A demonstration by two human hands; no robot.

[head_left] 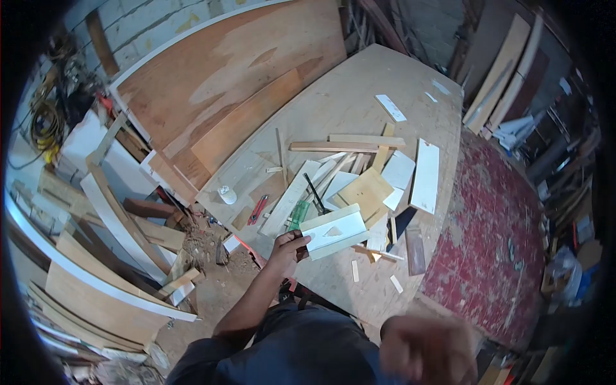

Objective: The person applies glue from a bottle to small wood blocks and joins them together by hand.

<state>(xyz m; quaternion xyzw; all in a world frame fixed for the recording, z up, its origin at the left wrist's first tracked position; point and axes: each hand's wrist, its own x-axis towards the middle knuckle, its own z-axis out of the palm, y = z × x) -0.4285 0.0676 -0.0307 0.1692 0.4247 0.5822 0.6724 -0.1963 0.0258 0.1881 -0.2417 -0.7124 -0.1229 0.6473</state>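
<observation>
My left hand [290, 253] grips the near-left edge of a small rectangular board [321, 240], its thumb on top. The board has a white middle band, pale cream strips along two sides and a small triangular mark in its centre. It is held up over the front of the worktable [327, 285]. Low at the right, close to the camera and away from the table's pieces, my right hand [428, 350] is smeared by motion. Just beyond the held board lie a black slim tool [313, 190], a green translucent object [298, 214] and a tan square board [366, 192].
Wood strips and white offcuts [425, 176] are heaped mid-table. A red utility knife [258, 209] and a white cup [226, 194] lie to the left. A large plywood panel [237, 70] leans behind; a worn red board [487, 244] is at the right. Scrap wood [115, 218] crowds the left.
</observation>
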